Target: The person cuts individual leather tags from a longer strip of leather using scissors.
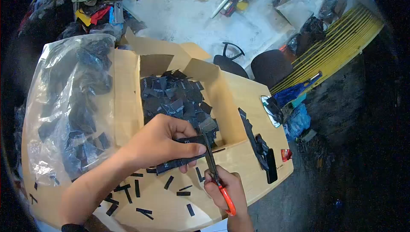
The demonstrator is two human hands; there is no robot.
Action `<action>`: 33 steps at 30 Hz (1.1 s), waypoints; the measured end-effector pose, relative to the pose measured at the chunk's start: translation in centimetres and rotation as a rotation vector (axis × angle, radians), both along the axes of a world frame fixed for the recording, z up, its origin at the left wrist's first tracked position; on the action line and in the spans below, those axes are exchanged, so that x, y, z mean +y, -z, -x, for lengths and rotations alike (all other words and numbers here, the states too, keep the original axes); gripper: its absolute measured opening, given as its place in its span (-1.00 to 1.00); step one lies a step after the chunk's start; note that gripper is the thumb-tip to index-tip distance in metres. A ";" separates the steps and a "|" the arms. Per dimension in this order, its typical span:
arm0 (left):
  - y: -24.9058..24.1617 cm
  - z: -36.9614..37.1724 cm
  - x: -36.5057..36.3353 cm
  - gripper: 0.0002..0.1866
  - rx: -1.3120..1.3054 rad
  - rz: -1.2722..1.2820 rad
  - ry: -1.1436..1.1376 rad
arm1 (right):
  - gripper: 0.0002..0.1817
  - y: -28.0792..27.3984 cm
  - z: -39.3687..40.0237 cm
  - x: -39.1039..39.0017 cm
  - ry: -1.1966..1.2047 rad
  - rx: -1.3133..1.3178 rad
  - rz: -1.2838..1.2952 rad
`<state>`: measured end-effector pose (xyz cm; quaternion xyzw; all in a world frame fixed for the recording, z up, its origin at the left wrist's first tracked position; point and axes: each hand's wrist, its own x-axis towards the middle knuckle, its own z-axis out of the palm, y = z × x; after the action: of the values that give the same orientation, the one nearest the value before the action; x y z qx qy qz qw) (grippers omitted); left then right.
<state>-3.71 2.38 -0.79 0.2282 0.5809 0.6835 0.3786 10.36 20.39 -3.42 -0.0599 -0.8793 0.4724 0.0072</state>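
My left hand (pixel 160 142) pinches a black strip (pixel 177 162) with white lettering between thumb and fingers, above the near edge of the box. My right hand (pixel 228 187) is closed around the red handles of a pair of scissors (pixel 210 158). The scissor blades point up and lie across the strip, just beyond my left thumb. A cut piece (pixel 208 125) sits at the blade tips. Behind my hands, an open cardboard box (pixel 220 104) holds a heap of black pieces (pixel 177 97), some printed "EPSON".
Small black offcuts (pixel 168 182) lie scattered on the wooden table (pixel 243 170). On the left is a clear plastic bag (pixel 70 112) with dark pieces inside. A black phone (pixel 270 166) and black strips (pixel 252 138) lie right of the box. Beyond stands a dark chair (pixel 271 70).
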 end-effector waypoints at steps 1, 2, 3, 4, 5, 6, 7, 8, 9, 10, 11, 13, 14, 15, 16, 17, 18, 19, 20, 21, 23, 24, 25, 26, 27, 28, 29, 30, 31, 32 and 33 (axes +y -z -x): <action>0.0 0.0 0.0 -0.80 0.004 -0.010 -0.001 | -0.55 -0.1 0.0 -0.1 0.017 0.020 0.016; 0.1 0.0 0.0 -0.80 0.008 -0.020 -0.002 | -0.55 0.2 0.0 0.1 0.004 0.022 -0.004; 0.0 0.0 0.0 -0.80 0.008 -0.021 -0.002 | -0.55 0.1 0.0 0.1 0.004 0.022 -0.005; 0.0 0.0 0.0 -0.80 0.004 -0.018 0.001 | -0.54 0.0 0.1 0.1 0.002 0.014 -0.016; 0.0 0.0 -0.1 -0.80 0.000 -0.014 0.004 | -0.54 -0.1 0.1 0.0 0.000 0.005 -0.026; 0.0 0.0 -0.1 -0.80 -0.001 -0.014 0.004 | -0.53 0.2 0.1 0.1 0.000 0.017 -0.020; 0.1 0.0 -0.1 -0.79 -0.006 -0.025 0.002 | -0.53 0.3 0.1 0.2 0.000 0.017 -0.020; 0.1 0.0 -0.1 -0.79 -0.011 -0.035 0.001 | -0.61 0.3 0.0 0.4 -0.018 0.004 -0.042; 0.1 0.0 -0.1 -0.79 -0.011 -0.036 0.001 | -0.67 0.3 0.0 0.5 -0.036 -0.009 -0.064; 0.0 0.0 -0.1 -0.79 0.000 -0.026 0.001 | -0.67 0.2 0.0 0.5 -0.036 -0.009 -0.064; 0.0 0.0 -0.1 -0.79 0.011 -0.015 0.000 | -0.68 0.1 0.0 0.4 -0.032 -0.006 -0.066; 0.1 0.0 0.0 -0.79 0.002 -0.025 -0.001 | -0.68 0.0 0.1 0.1 -0.028 -0.002 -0.068; 0.2 0.0 0.0 -0.79 -0.007 -0.035 -0.001 | -0.62 0.0 0.2 -0.1 0.001 0.017 -0.055; 0.1 0.0 0.0 -0.79 -0.007 -0.035 -0.001 | -0.53 -0.1 0.2 -0.3 0.029 0.036 -0.042; 0.0 0.0 0.0 -0.79 0.006 -0.015 -0.003 | -0.53 -0.2 0.2 -0.2 0.029 0.037 -0.042; -0.1 0.0 0.0 -0.80 0.019 0.005 -0.005 | -0.63 -0.3 0.1 -0.1 0.005 0.005 -0.061; 0.0 0.0 0.0 -0.80 0.020 0.006 -0.005 | -0.71 -0.4 0.1 0.0 -0.019 -0.027 -0.080; 0.1 0.0 0.0 -0.79 0.018 -0.011 -0.004 | -0.71 -0.3 0.0 0.0 -0.018 -0.026 -0.080; 0.2 0.0 0.1 -0.79 0.015 -0.028 -0.002 | -0.71 -0.1 0.0 0.1 -0.006 -0.034 -0.066; 0.2 0.0 0.1 -0.79 0.016 -0.028 -0.002 | -0.72 0.0 0.0 0.1 0.006 -0.041 -0.052; 0.1 0.0 0.1 -0.79 0.004 -0.015 -0.023 | -0.72 -0.1 0.2 0.0 0.000 -0.028 -0.072; 0.1 0.0 0.1 -0.79 0.005 -0.015 -0.024 | -0.72 -0.2 0.2 0.0 -0.006 -0.016 -0.092; 0.3 0.0 0.2 -0.79 0.002 -0.020 -0.026 | -0.72 -0.3 0.3 0.0 -0.007 -0.016 -0.092; 0.3 0.0 0.2 -0.79 -0.001 -0.025 -0.028 | -0.72 -0.3 0.4 -0.1 -0.002 -0.016 -0.085; 0.3 0.0 0.2 -0.79 0.000 -0.025 -0.029 | -0.72 -0.3 0.4 -0.2 0.003 -0.015 -0.077; 0.3 0.0 0.2 -0.79 -0.002 -0.042 -0.024 | -0.73 -0.5 0.5 -0.3 0.003 -0.004 -0.133; 0.3 0.0 0.2 -0.80 -0.005 -0.059 -0.018 | -0.73 -0.4 0.5 -0.3 0.003 -0.005 -0.133; 0.3 0.0 0.2 -0.80 -0.005 -0.059 -0.018 | -0.73 -0.2 0.4 -0.1 0.001 -0.017 -0.132; 0.4 0.0 0.2 -0.80 0.012 -0.034 -0.018 | -0.73 0.1 0.3 0.1 0.000 -0.029 -0.132; 0.5 0.0 0.3 -0.80 0.028 -0.009 -0.016 | -0.70 0.5 0.3 0.0 0.033 0.016 -0.077; 0.5 0.0 0.2 -0.80 0.029 -0.009 -0.015 | -0.70 1.0 0.2 0.3 0.035 0.016 -0.076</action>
<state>-3.74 2.62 -1.25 0.2355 0.5848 0.6855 0.3642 10.12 20.73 -4.40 -0.0711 -0.8954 0.4388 0.0250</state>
